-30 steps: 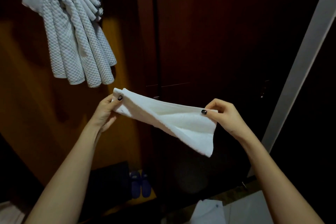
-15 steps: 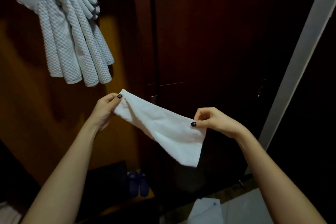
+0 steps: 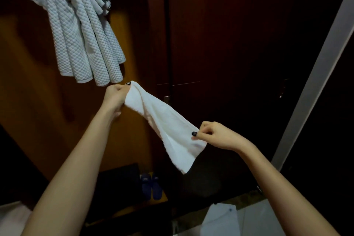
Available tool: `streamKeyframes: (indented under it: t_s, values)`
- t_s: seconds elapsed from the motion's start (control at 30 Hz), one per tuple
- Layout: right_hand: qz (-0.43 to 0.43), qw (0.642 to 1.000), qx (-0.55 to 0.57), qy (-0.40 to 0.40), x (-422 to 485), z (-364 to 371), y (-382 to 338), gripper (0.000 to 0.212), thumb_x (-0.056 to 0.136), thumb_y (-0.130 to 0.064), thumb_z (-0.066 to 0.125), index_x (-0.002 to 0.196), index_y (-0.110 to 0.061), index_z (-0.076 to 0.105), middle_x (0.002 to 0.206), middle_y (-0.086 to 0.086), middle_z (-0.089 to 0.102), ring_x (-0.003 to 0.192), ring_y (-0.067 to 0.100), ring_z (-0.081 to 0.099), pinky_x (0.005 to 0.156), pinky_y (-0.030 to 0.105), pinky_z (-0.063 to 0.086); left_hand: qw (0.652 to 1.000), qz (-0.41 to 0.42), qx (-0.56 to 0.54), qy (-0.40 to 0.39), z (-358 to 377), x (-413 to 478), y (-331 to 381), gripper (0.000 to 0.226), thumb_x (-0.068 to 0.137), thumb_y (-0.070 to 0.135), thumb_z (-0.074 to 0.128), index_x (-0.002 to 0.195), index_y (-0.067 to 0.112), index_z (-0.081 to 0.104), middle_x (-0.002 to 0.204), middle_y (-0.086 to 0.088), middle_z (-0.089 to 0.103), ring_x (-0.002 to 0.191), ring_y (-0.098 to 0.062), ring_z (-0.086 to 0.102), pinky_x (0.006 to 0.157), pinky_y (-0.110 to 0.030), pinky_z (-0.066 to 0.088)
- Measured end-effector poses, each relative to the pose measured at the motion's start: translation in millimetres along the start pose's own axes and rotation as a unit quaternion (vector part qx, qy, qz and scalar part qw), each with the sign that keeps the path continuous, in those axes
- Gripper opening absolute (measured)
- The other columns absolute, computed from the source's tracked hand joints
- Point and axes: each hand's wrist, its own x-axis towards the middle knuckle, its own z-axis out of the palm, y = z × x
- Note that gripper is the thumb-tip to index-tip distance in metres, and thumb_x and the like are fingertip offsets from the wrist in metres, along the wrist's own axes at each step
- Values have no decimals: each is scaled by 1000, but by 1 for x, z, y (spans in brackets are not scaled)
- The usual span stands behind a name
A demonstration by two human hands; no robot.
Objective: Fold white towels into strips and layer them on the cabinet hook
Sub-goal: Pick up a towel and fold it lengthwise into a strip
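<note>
so the towel strip (image 3: 164, 120) runs away from the hung towels (image 3: 84, 30), left hand (image 3: 115, 97) pinching nearest, right hand (image 3: 216, 136) pinching farthest.

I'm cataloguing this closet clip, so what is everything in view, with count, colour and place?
waffle-weave white towel strips: several, exact count unclear, white, hanging layered at upper left
smooth white terry towel: one, white, stretched slanting between both hands, centre
dark wooden cabinet front: one, dark brown, behind the towels
blue slippers: one pair, blue, low down at bottom centre
pale diagonal frame bar: one, grey-white, right side
white flat sheet: one, white, bottom, right of centre
left hand: one, pinches the held towel's upper end
right hand: one, pinches its lower end
</note>
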Motion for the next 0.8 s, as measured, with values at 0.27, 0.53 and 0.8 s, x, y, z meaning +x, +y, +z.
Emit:
streamKeyframes:
  t_s: [0.27, 0.53, 0.8]
  values:
    - [64, 998, 16, 17, 26, 55, -25, 75, 72, -86, 42, 51, -14, 52, 81, -2, 42, 69, 18, 62, 65, 39, 51, 977, 109, 181, 26, 36, -11, 51, 50, 93, 34, 58, 50, 20, 37, 46, 6, 30, 41, -7, 30, 41, -19, 27]
    - [79, 985, 102, 116, 40, 104, -46, 82, 68, -78, 61, 111, -9, 63, 111, -6, 34, 109, 22, 51, 94, 40, 49, 985, 123, 117, 18, 40, -22, 83, 55, 95, 27, 57, 50, 20, 26, 41, 12, 21, 34, -6, 20, 54, -19, 34]
    - [70, 969, 107, 209, 49, 112, -50, 33, 86, -43, 63, 82, -10, 64, 103, -3, 36, 91, 21, 54, 83, 36, 48, 995, 97, 5, -6, 52, -34, 91, 52, 95, 20, 58, 52, 20, 28, 51, 3, 25, 42, -8, 28, 40, -16, 26]
